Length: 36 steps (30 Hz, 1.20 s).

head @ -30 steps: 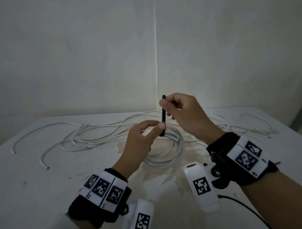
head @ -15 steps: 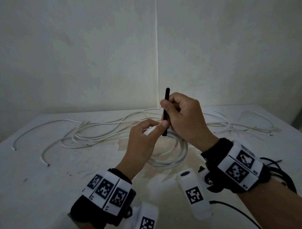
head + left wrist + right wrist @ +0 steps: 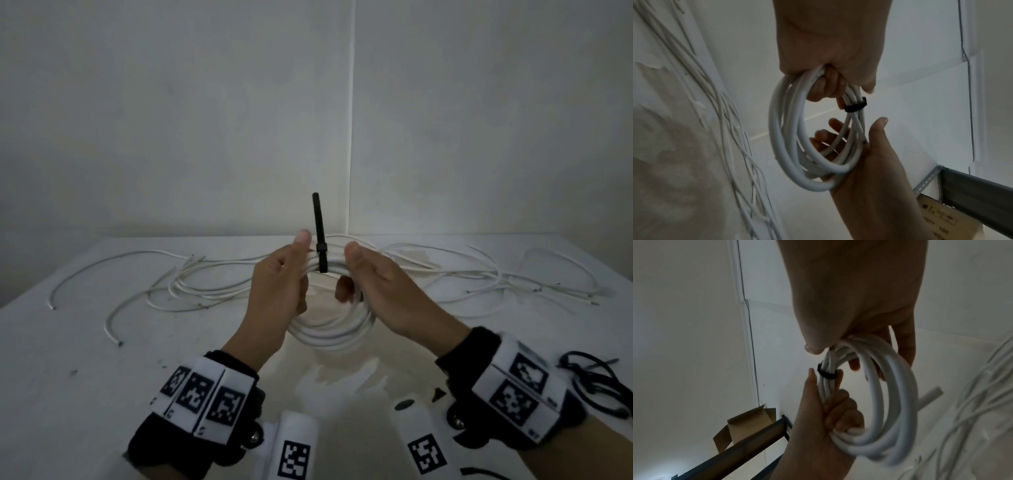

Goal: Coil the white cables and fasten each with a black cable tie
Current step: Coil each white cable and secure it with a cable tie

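Your left hand [image 3: 274, 291] has its fingers [image 3: 840, 417] curled round the bunched strands of the coiled white cable [image 3: 330, 334], thumb lying straight along the bundle. Your right hand [image 3: 383, 291] grips the same coil on the opposite side, its fingers [image 3: 826, 136] only loosely bent through the loop and its thumb extended. Both hands hold the coil up above the table [image 3: 85, 359]. Between the two thumbs, the black cable tie [image 3: 320, 246] is cinched round the strands; its free tail stands upright over the coil. Behind the hands, loose white cables [image 3: 205, 281] lie spread across the table. Near your right wrist, spare black ties [image 3: 596, 380] lie in a small heap. In the right wrist view, an open cardboard box [image 3: 748, 426] appears beyond the table.
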{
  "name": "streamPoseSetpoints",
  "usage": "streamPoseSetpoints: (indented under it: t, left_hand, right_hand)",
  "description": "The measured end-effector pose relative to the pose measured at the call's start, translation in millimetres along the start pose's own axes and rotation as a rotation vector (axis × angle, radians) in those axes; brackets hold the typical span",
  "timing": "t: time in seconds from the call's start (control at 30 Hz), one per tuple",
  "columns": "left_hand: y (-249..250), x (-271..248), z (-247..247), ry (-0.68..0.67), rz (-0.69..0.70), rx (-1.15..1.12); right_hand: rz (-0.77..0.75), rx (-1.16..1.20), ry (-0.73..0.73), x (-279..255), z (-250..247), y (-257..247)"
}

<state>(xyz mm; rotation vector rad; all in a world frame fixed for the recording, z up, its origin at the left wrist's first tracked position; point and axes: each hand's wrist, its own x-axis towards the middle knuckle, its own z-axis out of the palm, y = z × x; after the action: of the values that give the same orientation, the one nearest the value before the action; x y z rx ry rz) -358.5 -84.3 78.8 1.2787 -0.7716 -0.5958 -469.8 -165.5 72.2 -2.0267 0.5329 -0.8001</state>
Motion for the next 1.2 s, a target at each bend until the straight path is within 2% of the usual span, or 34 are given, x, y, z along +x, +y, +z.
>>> streamPoseSetpoints:
  t: [0.1,0.33,0.53,0.63,0.8,0.9,1.0,1.07,1.2]
  left_hand:
    - [-3.0,2.0,-4.3,0.008,-0.081,-0.008]
    - [-18.3,-2.4,-17.9,0.055,-0.019,0.199]
    - [-16.0,-0.4,-35.5,-0.037,-0.151,-0.016]
    - [-16.4,-2.4,-40.4,0.046,-0.111,-0.021]
    - [-23.4,-4.3,-52.8,0.214,-0.127,0.008]
    - [-21.1,-3.1,-62.5,0.251,-0.124,-0.063]
    - [-21.6,1.3,-76.9,0.264,-0.107,-0.016]
    - [-24.8,1.7,-84.0,0.252,-0.105,0.026]
    - [-31.0,-2.4,-91.8,0.171,-0.096,0.044]
  right_hand:
    - [0.041,0.114,0.11,0.6,16.6,-0.1]
    - [0.045,0.096,0.296,10.5,48.5,15.8]
    - [0.034,0.073,0.34,23.3,58.1,15.3]
    - [0.04,0.068,0.37,26.2,67.3,12.8]
    - [0.067,0.138,0.343,29.1,85.4,5.4]
    - [0.098,0.315,0.199,25.3,90.5,-4.4]
    - [0.095,0.285,0.055,22.9,93.7,-10.6]
    - [0.073,0.219,0.055,25.2,99.7,-9.1]
    - [0.054,0.126,0.191,34.7,118.0,2.8]
